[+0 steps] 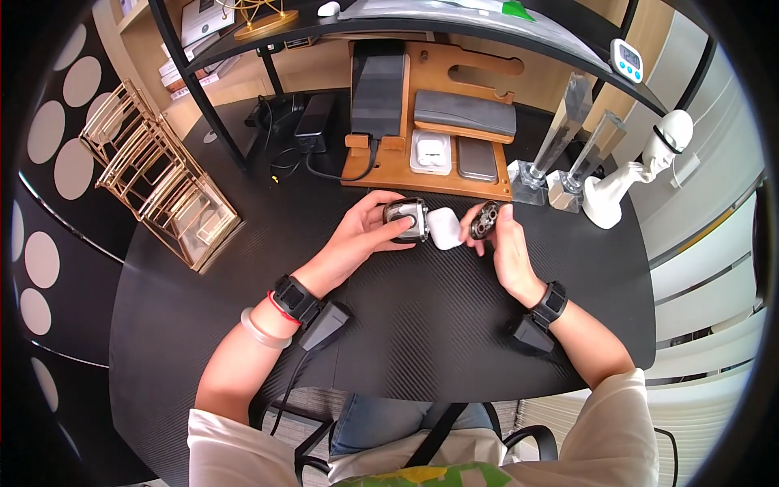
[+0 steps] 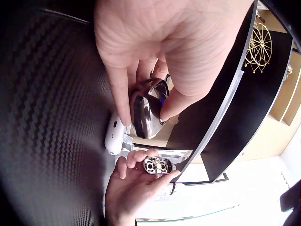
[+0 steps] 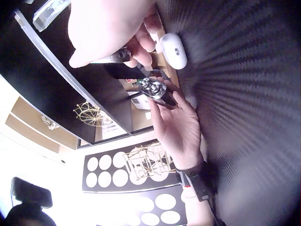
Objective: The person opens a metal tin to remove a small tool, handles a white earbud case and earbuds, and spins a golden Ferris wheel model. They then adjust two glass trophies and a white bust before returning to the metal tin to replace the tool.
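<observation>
Shaver (image 1: 406, 209), long axis seemingly crosswise, studded end (image 3: 153, 88) rightward, clamped in left fingers (image 2: 120, 94), right fingers (image 1: 506, 226) gripping head (image 1: 484, 220)

2 hands (image 1: 357, 233) (image 1: 511, 253), 2 blk wristbands (image 1: 295, 302) (image 1: 552, 303), 1 wht timer (image 1: 627, 60).

Bright light whitens the blinds (image 1: 706, 354), wrist views glare white, and the head view's edges curve darkly.

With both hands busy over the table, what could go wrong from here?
The white case sits between the left hand and the right hand, so either might knock it. The small dark piece, held in the right fingers, could slip. The metal posts on the glossy device are exposed and might get bumped.
</observation>
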`<state>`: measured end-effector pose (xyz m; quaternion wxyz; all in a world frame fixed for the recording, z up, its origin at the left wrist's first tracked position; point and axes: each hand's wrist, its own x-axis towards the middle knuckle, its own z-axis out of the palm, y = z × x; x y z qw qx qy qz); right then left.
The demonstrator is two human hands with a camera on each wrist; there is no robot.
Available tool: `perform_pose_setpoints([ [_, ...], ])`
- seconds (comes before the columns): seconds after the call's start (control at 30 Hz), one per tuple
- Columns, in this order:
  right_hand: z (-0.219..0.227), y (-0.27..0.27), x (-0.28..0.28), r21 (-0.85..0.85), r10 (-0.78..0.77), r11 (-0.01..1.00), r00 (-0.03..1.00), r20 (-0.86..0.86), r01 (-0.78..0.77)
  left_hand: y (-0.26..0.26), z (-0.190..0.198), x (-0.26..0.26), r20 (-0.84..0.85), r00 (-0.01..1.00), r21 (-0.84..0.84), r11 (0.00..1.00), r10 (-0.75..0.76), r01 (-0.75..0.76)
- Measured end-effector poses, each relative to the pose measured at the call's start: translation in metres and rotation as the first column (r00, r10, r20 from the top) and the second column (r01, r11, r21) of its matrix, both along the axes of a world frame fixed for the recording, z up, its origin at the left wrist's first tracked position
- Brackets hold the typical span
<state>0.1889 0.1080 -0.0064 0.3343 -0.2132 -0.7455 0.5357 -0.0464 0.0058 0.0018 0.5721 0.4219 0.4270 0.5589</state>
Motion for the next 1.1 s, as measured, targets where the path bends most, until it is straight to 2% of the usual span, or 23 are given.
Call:
perform_pose_setpoints([
  [0.07, 0.001, -0.005, -0.008, -0.041, 0.013, 0.999, 0.988, -0.151, -0.02, 0.0, -0.001, 0.0, 0.002, 1.0, 0.004, 1.0, -0.004, 0.004],
  [0.17, 0.007, -0.01, -0.012, -0.119, 0.017, 0.992, 0.973, -0.231, -0.046, 0.0, -0.001, -0.001, 0.009, 1.0, 0.014, 1.0, -0.005, 0.005],
  [0.3, 0.001, -0.002, -0.006, -0.106, 0.024, 0.993, 0.981, -0.19, -0.044, 0.001, -0.002, -0.001, -0.002, 1.0, 0.012, 1.0, -0.001, 0.001],
  [0.37, 0.002, 0.0, -0.005, -0.207, 0.046, 0.975, 0.985, -0.167, -0.08, 0.001, -0.002, -0.001, -0.002, 1.0, 0.008, 1.0, 0.002, -0.002],
  [0.4, 0.003, -0.003, -0.007, -0.207, 0.046, 0.975, 0.985, -0.167, -0.081, 0.001, -0.002, -0.001, 0.003, 1.0, 0.005, 1.0, 0.003, -0.003],
  [0.6, 0.001, -0.009, -0.015, -0.198, 0.041, 0.976, 0.969, -0.242, -0.09, 0.0, -0.002, -0.001, 0.016, 1.0, 0.006, 1.0, 0.004, -0.004],
  [0.7, 0.0, -0.005, -0.012, -0.109, 0.023, 0.993, 0.976, -0.215, -0.047, 0.001, -0.002, 0.0, 0.012, 1.0, 0.011, 1.0, 0.006, -0.006],
  [0.77, 0.0, -0.001, -0.007, 0.158, -0.072, 0.985, 0.997, 0.002, 0.071, 0.0, -0.001, -0.001, 0.007, 1.0, 0.012, 1.0, 0.003, -0.004],
  [0.8, 0.001, -0.002, -0.007, 0.159, -0.073, 0.985, 0.997, 0.003, 0.071, -0.001, 0.0, 0.0, -0.02, 1.0, 0.012, 1.0, -0.006, 0.006],
  [0.87, 0.01, -0.005, -0.006, 0.522, -0.171, 0.849, 0.977, 0.126, 0.081, -0.001, 0.003, 0.003, -0.046, 0.999, 0.014, 1.0, -0.018, 0.018],
  [0.97, 0.017, -0.011, -0.007, 0.612, -0.171, 0.79, 0.971, 0.168, 0.033, -0.002, 0.004, 0.007, -0.069, 0.997, -0.006, 1.0, -0.023, 0.023],
  [1.0, 0.016, -0.011, -0.009, 0.626, -0.144, 0.78, 0.981, 0.129, 0.032, -0.002, 0.002, 0.009, -0.082, 0.996, 0.007, 0.999, -0.038, 0.038],
  [1.1, 0.018, -0.015, -0.01, 0.619, -0.153, 0.785, 0.976, 0.156, 0.024, -0.002, -0.002, 0.012, -0.134, 0.989, 0.048, 0.996, -0.069, 0.076],
])
